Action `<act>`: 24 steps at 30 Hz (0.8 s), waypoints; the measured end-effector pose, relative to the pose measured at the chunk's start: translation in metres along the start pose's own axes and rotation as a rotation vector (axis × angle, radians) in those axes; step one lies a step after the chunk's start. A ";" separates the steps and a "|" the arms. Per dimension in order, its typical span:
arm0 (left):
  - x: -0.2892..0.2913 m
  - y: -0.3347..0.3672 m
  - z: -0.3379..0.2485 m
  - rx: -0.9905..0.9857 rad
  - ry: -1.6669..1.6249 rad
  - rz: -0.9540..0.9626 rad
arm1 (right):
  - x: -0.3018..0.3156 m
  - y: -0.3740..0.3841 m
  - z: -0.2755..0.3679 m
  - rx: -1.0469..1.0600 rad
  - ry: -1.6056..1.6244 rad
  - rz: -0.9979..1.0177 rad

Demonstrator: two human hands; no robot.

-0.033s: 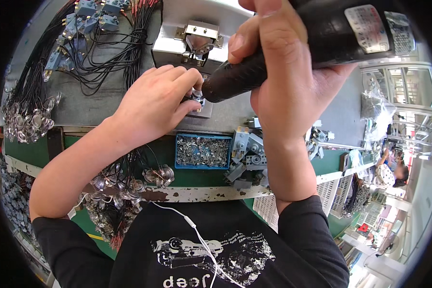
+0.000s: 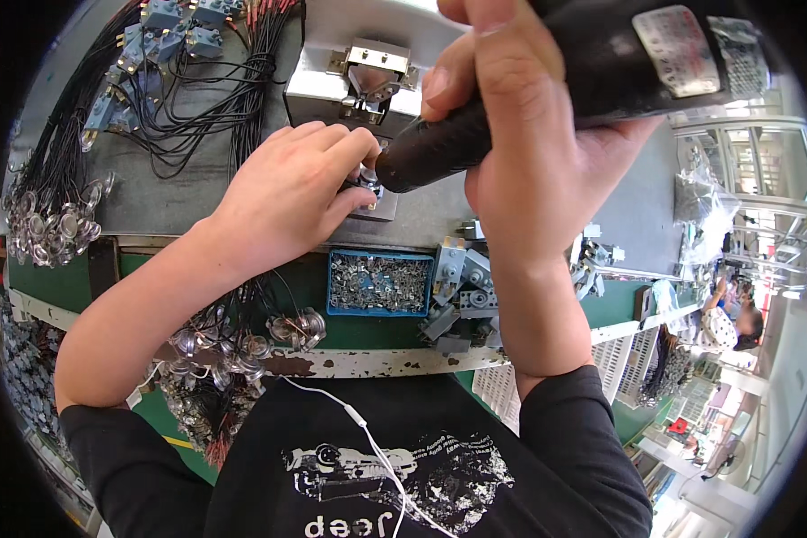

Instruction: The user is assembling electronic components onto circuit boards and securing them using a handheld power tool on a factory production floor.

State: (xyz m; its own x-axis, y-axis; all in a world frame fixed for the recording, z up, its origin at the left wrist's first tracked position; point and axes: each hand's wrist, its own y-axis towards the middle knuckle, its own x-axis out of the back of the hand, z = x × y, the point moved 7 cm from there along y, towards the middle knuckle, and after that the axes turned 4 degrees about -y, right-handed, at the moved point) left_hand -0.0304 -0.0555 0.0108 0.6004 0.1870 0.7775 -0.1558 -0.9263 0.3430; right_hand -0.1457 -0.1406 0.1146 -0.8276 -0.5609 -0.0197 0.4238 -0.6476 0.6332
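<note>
My right hand (image 2: 531,143) is wrapped round a thick black power screwdriver (image 2: 444,148), held slanting so its tapered end points down and left. That end meets a small metal part (image 2: 368,186) on a metal block (image 2: 384,208). My left hand (image 2: 291,184) pinches this part, thumb and forefinger closed at its side; the fingers hide much of it. Just beyond the block stands a metal fixture (image 2: 372,76) with a bracket on its front.
A blue tray (image 2: 381,312) of small metal pieces sits at the near edge, beside grey switch housings (image 2: 457,278). Bundled black wires (image 2: 188,117) lie left, ending in round metal caps (image 2: 58,224). More capped wires (image 2: 215,345) hang near my left forearm. A person (image 2: 735,314) is far right.
My right hand and the screwdriver have shifted very slightly left. The left hand stays in place.
</note>
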 end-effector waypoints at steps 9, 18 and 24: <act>-0.003 -0.002 0.003 0.061 0.025 0.083 | 0.004 0.010 -0.025 0.044 -0.012 0.132; -0.014 -0.007 0.015 0.121 -0.100 0.106 | -0.011 -0.011 -0.024 0.073 -0.003 0.307; -0.018 -0.008 0.015 -0.028 -0.068 0.031 | -0.020 -0.019 -0.003 -0.067 0.066 0.198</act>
State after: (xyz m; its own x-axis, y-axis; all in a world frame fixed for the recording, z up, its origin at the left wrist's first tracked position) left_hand -0.0282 -0.0562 -0.0143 0.6468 0.1348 0.7506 -0.1965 -0.9215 0.3348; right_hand -0.1363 -0.1186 0.1001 -0.7008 -0.7118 0.0474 0.6009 -0.5532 0.5769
